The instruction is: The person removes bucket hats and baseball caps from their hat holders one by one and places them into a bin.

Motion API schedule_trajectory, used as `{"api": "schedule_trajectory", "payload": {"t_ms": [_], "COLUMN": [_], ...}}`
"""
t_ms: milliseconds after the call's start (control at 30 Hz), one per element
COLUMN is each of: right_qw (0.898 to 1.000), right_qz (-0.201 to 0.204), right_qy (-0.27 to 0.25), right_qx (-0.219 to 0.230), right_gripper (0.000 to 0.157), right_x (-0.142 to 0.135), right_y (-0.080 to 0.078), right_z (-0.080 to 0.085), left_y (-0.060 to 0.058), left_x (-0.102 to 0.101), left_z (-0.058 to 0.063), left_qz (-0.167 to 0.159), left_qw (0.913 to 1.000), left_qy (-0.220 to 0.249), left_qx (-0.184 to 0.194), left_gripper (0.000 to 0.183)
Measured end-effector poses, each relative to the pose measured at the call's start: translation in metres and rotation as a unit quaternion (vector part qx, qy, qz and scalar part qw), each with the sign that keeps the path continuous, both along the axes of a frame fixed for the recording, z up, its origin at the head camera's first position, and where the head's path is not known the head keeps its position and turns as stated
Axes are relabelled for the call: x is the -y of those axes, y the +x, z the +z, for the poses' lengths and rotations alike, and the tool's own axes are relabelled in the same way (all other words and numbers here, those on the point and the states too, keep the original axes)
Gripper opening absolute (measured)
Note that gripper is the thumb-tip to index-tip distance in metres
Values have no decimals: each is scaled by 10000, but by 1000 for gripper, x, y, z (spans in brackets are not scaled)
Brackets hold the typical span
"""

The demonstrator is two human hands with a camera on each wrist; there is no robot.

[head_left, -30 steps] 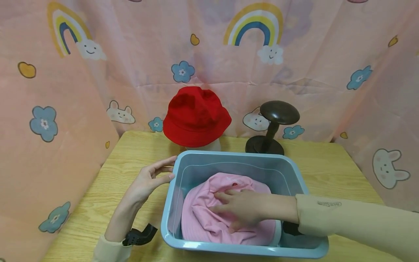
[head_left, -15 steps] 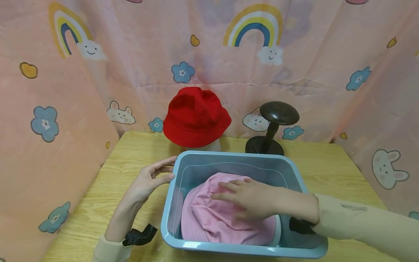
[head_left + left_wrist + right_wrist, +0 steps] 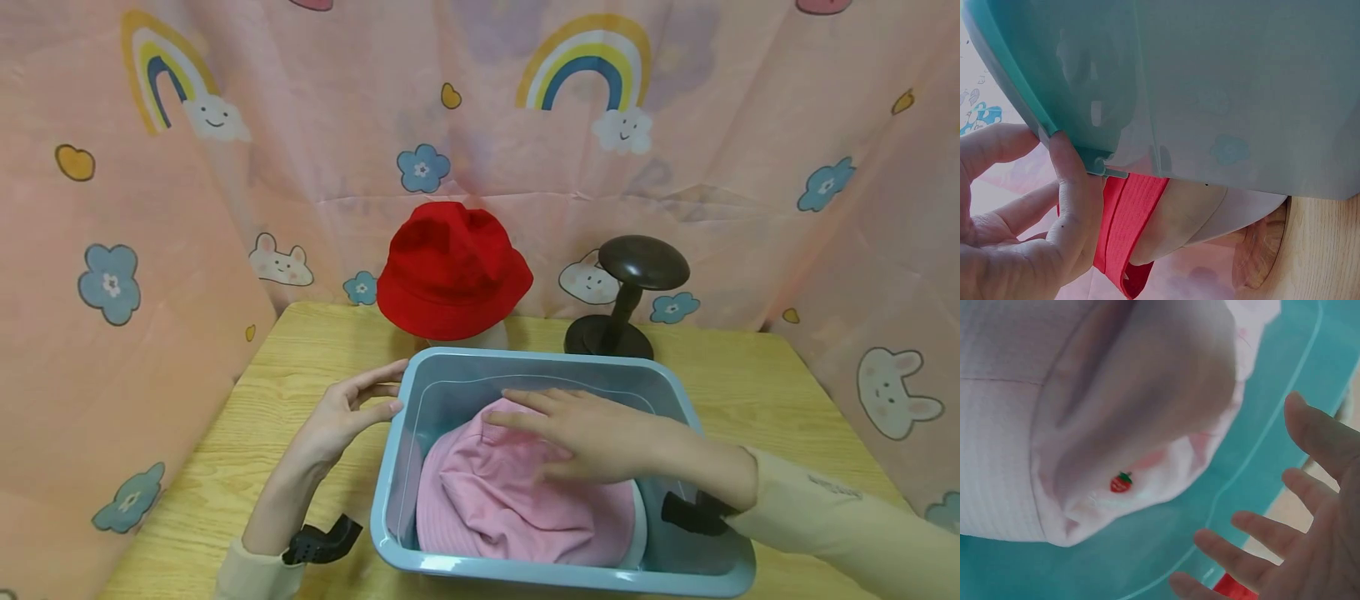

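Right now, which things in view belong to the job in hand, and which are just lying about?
In the job: blue tub, pink hat inside it, left hand, right hand.

Apparently just standing by: red hat, dark stand, patterned backdrop.

1. Right hand: lifted off the crown of the pink hat and shifted toward the far right of the tub; the fingers now stand apart from the fabric.
2. Right sleeve: drawn back to the right.
3. Black wrist mount: now exposed further below the right wrist.
4. Strawberry emblem: now hidden behind the hand in the head view.
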State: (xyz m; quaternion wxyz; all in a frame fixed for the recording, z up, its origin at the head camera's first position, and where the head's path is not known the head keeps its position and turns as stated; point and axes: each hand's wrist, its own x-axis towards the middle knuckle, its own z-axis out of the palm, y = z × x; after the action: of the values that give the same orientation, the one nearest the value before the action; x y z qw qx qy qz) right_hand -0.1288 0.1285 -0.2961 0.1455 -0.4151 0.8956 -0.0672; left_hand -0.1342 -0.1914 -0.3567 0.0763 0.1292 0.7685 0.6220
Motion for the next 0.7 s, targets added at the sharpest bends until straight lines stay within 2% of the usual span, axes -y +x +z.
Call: {"api": "schedule_trajectory", "payload": {"t_ms": [267,433,700], "right_qw": [9992,9973,9929], "right_qz": [-50,-26,81], "right_qy": [-381,-616,-927], "right_qx": [-141,-390,-741], "right_gripper": [78,78,71], "right_x": [-3,-4,-2], "right_y": [-4,-7,-10], "right_z": [9,11,16], "left_y": [0,-1,-1], "left_x": [0,0,2], "left_z": [0,-1,-2], "left_qz": [-17,-17,-9], "left_qw": [10000,10000,10000], "left_qy": [33,51,20], "left_qx": [-45,26,35], "left_gripper": [53,54,54]}}
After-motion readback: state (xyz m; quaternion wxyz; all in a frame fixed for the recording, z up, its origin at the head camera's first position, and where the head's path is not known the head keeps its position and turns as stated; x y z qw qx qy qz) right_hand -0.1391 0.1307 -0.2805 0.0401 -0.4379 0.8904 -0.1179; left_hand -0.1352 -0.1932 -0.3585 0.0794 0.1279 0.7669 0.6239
